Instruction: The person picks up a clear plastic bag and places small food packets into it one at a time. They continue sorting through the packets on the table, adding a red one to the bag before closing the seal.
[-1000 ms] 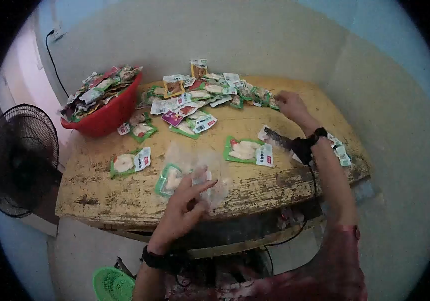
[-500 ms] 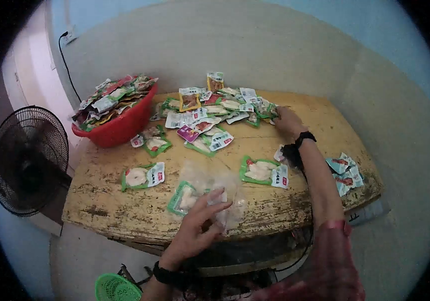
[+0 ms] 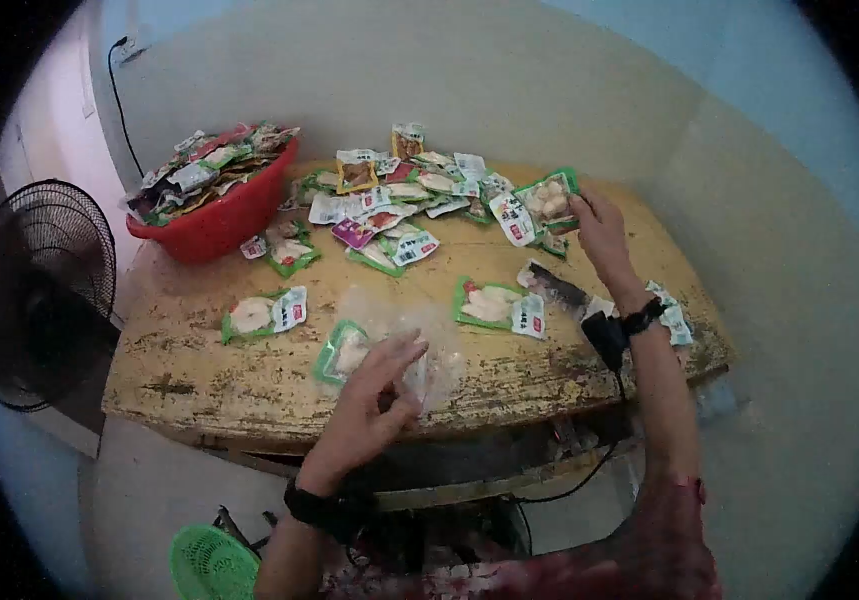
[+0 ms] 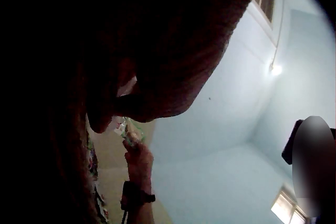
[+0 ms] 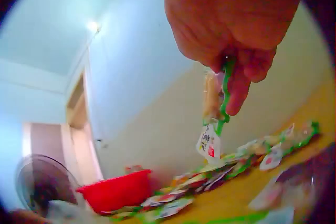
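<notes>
My right hand [image 3: 601, 235] pinches a green-edged, clear-fronted food packet [image 3: 549, 200] by its edge, above the right end of the packet pile [image 3: 414, 185]. In the right wrist view that packet [image 5: 212, 103] hangs down from the fingers, its white label end lowest. My left hand [image 3: 369, 395] lies over a clear plastic bag [image 3: 439, 370] near the table's front, fingers extended and thumb apart from them. Another green-edged packet [image 3: 344, 350] shows at the bag's left part, partly behind this hand. The left wrist view shows the left hand [image 4: 163, 77] mostly as a dark shape.
A red basin [image 3: 214, 225] heaped with packets stands at the table's back left. Single packets lie at left [image 3: 264, 313] and right [image 3: 499, 307] of the bag. Blue-white packets [image 3: 671, 315] lie by the right forearm. A black fan [image 3: 44, 290] and green basket [image 3: 214, 565] stand off the table.
My right hand has taken a packet from the right end of the pile and raised it. My left hand stays over the plastic bag. The head view has shifted slightly.
</notes>
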Action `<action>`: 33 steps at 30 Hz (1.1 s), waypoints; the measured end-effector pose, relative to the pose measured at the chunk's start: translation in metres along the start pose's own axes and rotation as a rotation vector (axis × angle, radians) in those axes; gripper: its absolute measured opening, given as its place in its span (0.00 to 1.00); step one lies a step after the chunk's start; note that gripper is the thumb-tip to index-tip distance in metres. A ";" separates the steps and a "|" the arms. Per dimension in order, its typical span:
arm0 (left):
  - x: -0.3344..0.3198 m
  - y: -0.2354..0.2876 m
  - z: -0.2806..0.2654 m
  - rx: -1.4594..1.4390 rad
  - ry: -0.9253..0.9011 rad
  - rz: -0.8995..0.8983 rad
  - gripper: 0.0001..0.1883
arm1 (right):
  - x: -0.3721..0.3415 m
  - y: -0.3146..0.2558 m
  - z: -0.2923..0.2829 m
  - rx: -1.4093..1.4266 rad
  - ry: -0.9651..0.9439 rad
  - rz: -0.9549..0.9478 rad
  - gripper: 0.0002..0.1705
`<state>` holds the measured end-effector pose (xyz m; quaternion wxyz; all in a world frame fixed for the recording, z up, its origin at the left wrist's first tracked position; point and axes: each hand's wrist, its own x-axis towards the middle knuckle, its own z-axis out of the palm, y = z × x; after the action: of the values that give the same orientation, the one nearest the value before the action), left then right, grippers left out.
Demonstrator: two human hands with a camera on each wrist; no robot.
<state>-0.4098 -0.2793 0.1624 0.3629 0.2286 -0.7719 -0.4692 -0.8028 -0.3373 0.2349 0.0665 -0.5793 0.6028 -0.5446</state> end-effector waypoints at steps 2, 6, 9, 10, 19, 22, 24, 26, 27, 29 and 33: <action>0.000 0.000 0.003 -0.136 0.013 -0.068 0.35 | -0.027 -0.014 -0.009 0.066 -0.038 0.054 0.14; -0.001 0.001 0.005 -0.085 0.036 -0.038 0.34 | -0.081 -0.047 -0.018 0.278 -0.121 0.269 0.14; -0.002 0.007 0.007 -0.143 0.038 -0.096 0.33 | -0.095 -0.073 -0.026 0.356 -0.398 0.251 0.15; -0.003 0.008 0.008 -0.164 0.041 -0.102 0.33 | -0.094 -0.077 -0.029 0.309 -0.514 0.246 0.13; -0.001 -0.003 0.008 -0.162 0.042 -0.084 0.33 | -0.095 -0.053 0.030 -0.123 -0.614 -0.183 0.23; -0.003 -0.003 0.010 -0.171 0.051 -0.111 0.33 | -0.112 -0.066 0.019 -0.394 -0.451 -0.047 0.24; -0.003 0.001 0.011 -0.204 0.064 -0.107 0.34 | -0.131 -0.073 0.006 -0.591 -0.394 -0.039 0.29; -0.002 -0.003 0.010 -0.203 0.046 -0.081 0.34 | -0.157 -0.062 -0.002 -0.764 -0.371 -0.133 0.32; -0.002 -0.004 0.010 -0.200 0.036 -0.068 0.34 | -0.170 -0.059 -0.004 -0.847 -0.357 -0.181 0.34; -0.003 -0.004 0.011 -0.210 0.056 -0.094 0.35 | -0.192 -0.071 0.004 -0.801 -0.360 -0.164 0.36; -0.004 -0.007 0.009 -0.081 0.077 -0.046 0.37 | -0.206 -0.060 0.018 -0.520 -0.210 -0.096 0.32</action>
<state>-0.4148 -0.2749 0.1518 0.3903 0.2493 -0.7324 -0.4992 -0.6866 -0.1728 0.1588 -0.0481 -0.6579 0.6841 -0.3111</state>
